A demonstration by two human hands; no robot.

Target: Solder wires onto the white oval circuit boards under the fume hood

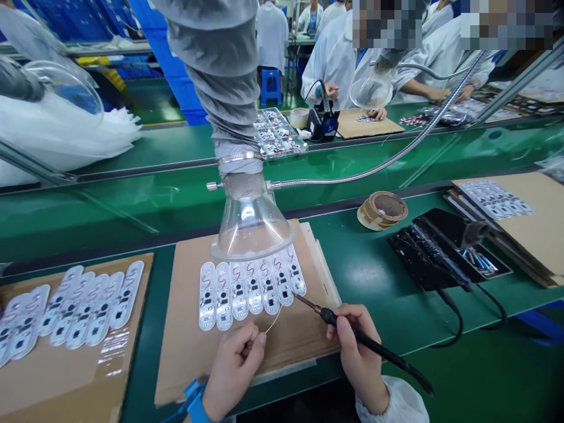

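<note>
My right hand (359, 352) is closed around the black handle of a soldering iron (326, 314). Its tip points left at the lower end of a white circuit board near the right of a row. My left hand (235, 364), with a blue strap at the wrist, pinches a thin pale solder wire (274, 320). The wire curves up toward the same board. Several rounded white circuit boards (238, 294) with black chips and red wires lie side by side on a cardboard sheet (185, 352). Whether tip and wire touch the board is too small to tell.
A clear fume hood (253, 235) hangs low over the boards' far ends. More boards lie on cardboard (132, 352) at left. To the right are a tape roll (382, 210), a black soldering station (440, 249) and stacked cardboard (541, 217). Co-workers sit across the green bench.
</note>
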